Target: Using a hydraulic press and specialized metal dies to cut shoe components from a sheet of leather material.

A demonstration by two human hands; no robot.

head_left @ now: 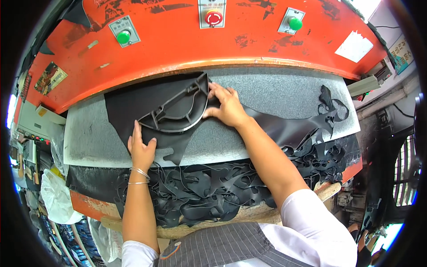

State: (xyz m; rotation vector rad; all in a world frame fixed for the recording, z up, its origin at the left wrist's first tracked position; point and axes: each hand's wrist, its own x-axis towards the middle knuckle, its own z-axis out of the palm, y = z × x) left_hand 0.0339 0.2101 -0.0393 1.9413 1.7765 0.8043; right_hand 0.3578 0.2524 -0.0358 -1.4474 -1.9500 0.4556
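Head view, looking down: half-moon metal die (pixel 190 119) lying on black sheet (pixel 129 100), left of middle on grey speckled board (pixel 275 89), straight side slanting up toward the right, curved side facing the lower right, short ribs crossing the inside. Left hand (pixel 143 149) at the lower left corner of the die, fingers stretched upward, fingertips against that corner, thumb held away, closed on nothing. Right hand (pixel 229 107) at the opposite end, fingers and thumb spread along the outer edge, touching rather than wrapped round it. Hands well apart from each other, with the die between. Around the left wrist, thin silvery bangles (pixel 138 183). To the right of the right hand, more black material (pixel 289 129) stretching across the board; cannot tell whether joined to the sheet under the die. Near the board's right end, cut-out scraps (pixel 328 100) with looped outlines. Along the near side, tangled heap of black offcuts (pixel 213 187), then worn wooden edge (pixel 328 192). Beyond the board, orange-red machine front (pixel 249 44) bearing red button (pixel 213 18), flanked by green buttons (pixel 123 37). Far left, white plastic bag (pixel 58 196). At the lower edge, striped grey apron (pixel 218 242) and white sleeves (pixel 311 218).
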